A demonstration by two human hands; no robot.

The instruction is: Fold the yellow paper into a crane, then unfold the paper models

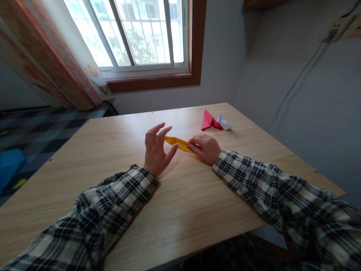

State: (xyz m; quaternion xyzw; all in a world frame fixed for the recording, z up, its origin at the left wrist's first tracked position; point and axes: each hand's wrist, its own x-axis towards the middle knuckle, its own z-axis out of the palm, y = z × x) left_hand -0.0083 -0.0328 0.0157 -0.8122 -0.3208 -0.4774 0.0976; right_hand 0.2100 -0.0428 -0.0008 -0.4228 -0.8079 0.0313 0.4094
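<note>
A narrow folded strip of yellow paper [178, 143] lies near the middle of the wooden table [180, 203]. My right hand [205, 148] is closed over its right end and pins it to the tabletop. My left hand [156, 149] is raised at the strip's left end with its fingers spread; its fingertips are at the paper but do not grip it. Both arms wear a plaid shirt.
A red folded paper shape [209, 121] and a white one [224, 122] lie together at the table's far right. Behind the table are a window [135, 34], a patterned curtain [53, 64] and a grey wall [296, 94]. Checked floor with a blue object [9, 165] lies left.
</note>
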